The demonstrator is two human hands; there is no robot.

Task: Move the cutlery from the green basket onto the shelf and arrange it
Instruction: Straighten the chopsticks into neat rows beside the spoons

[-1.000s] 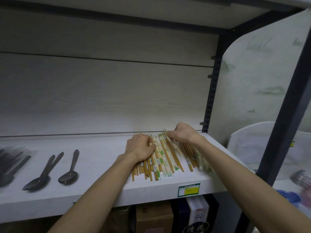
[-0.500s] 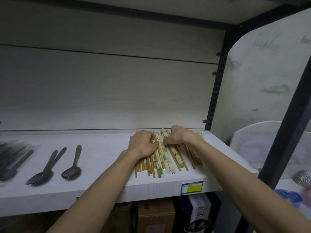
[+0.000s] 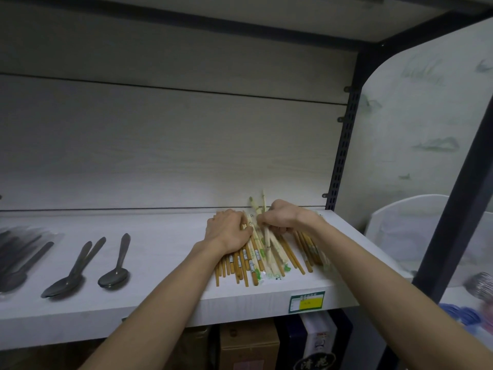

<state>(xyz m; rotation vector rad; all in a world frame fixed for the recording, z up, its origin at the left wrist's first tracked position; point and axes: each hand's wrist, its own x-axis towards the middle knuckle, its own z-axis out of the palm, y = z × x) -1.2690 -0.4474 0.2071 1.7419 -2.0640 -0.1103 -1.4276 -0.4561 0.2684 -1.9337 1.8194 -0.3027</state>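
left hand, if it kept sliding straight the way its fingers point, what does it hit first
The left hand points toward the back of the shelf. Past the chopsticks it rests on, it would likely meet the back panel first; depth is unclear.

spoons (image 3: pixel 88 268) left on shelf (image 3: pixel 165 241), chopsticks (image 3: pixel 256 260) right, boxes (image 3: pixel 249 345) beneath
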